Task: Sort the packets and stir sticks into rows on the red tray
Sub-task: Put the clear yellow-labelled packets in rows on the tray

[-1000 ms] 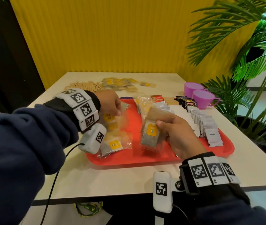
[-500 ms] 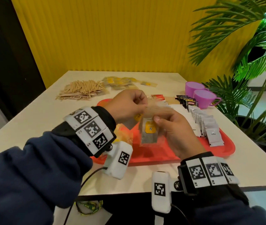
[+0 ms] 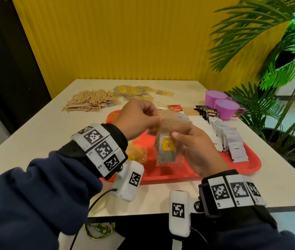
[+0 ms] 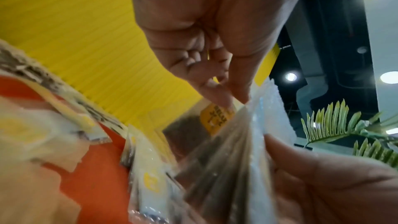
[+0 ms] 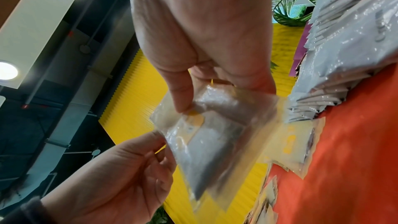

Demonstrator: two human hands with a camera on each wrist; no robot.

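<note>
Above the red tray (image 3: 242, 166) I hold a stack of clear tea bag packets (image 3: 167, 150) with yellow labels, hanging upright. My right hand (image 3: 179, 135) grips the stack near its top, thumb in front. My left hand (image 3: 158, 120) pinches the stack's top edge with its fingertips. The left wrist view shows the left hand (image 4: 228, 99) pinching the fanned packets (image 4: 226, 159). In the right wrist view the right hand (image 5: 204, 94) holds the packets (image 5: 211, 139). More tea packets (image 3: 137, 154) lie on the tray's left side. A pile of wooden stir sticks (image 3: 90, 101) lies on the table at far left.
A row of white coffee packets (image 3: 229, 143) stands along the tray's right side, with black packets (image 3: 208, 112) behind it. Loose tea packets (image 3: 134, 92) lie at the far table edge. Two purple cups (image 3: 226, 109) and a potted palm (image 3: 269, 105) stand at right.
My left hand left the tea packets on the tray's left side and came over to pinch the top of the stack in my right hand. The stack rose slightly.
</note>
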